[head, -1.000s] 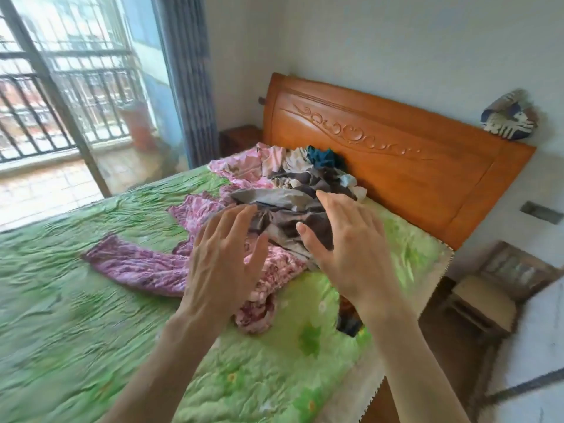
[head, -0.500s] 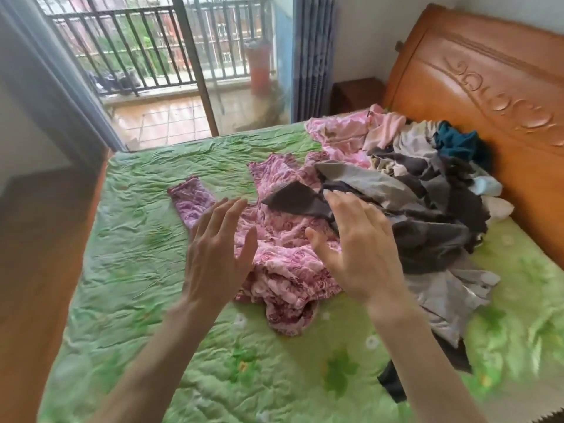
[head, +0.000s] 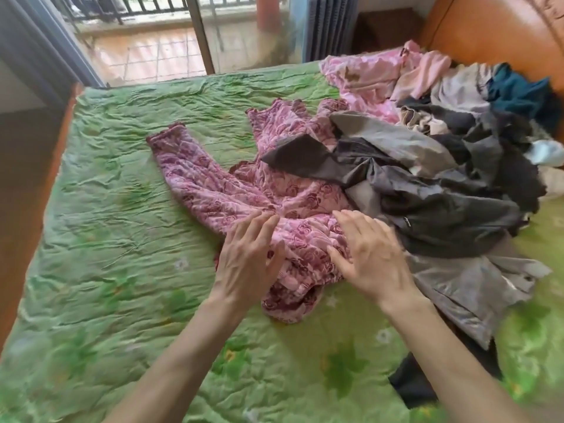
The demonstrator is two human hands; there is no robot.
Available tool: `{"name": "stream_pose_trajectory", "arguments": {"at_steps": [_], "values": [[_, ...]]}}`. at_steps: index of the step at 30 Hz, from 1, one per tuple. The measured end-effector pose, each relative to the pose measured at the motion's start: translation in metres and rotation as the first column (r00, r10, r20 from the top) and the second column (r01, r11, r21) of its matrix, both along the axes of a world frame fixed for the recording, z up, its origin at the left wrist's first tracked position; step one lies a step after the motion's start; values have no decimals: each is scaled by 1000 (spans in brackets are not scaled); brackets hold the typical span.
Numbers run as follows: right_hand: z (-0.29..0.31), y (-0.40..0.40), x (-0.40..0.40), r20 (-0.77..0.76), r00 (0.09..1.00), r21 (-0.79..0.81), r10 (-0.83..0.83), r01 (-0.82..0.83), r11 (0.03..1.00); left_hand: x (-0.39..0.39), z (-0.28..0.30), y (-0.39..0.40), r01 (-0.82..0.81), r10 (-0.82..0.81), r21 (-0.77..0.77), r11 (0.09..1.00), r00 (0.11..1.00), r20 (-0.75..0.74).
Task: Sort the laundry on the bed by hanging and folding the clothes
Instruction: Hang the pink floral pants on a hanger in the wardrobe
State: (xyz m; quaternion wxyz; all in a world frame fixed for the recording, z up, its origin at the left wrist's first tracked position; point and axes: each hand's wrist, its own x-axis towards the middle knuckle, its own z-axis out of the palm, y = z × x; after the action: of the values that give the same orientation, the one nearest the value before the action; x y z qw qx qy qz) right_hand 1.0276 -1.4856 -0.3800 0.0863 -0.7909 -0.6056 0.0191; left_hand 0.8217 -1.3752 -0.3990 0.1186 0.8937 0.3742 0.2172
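Observation:
A pink rose-patterned quilted garment lies spread on the green bedspread, one sleeve stretched out to the left. To its right a heap of grey, dark, light pink and teal laundry is piled toward the headboard. My left hand hovers over or rests on the near part of the pink garment with fingers straight. My right hand is beside it, fingers spread, at the garment's right edge next to a grey piece. Neither hand grips cloth.
The wooden headboard stands at the far right. A wooden bed edge runs along the left. Beyond the bed are a curtain, a glass door and a tiled balcony. A dark cloth lies near my right forearm.
The view has tilted down and turned left. Both hands have come down and forward onto the near part of the pink garment.

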Motion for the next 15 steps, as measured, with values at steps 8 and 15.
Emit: {"name": "stream_pose_trajectory", "arguments": {"at_steps": [8, 15], "values": [[-128, 3, 34, -27, 1000, -224, -14, 7, 974, 44, -122, -13, 70, -85, -113, 991, 988, -128], [-217, 9, 40, -38, 999, -376, -13, -2, 927, 73, -205, -26, 52, -181, -275, 960, 867, -465]]}}
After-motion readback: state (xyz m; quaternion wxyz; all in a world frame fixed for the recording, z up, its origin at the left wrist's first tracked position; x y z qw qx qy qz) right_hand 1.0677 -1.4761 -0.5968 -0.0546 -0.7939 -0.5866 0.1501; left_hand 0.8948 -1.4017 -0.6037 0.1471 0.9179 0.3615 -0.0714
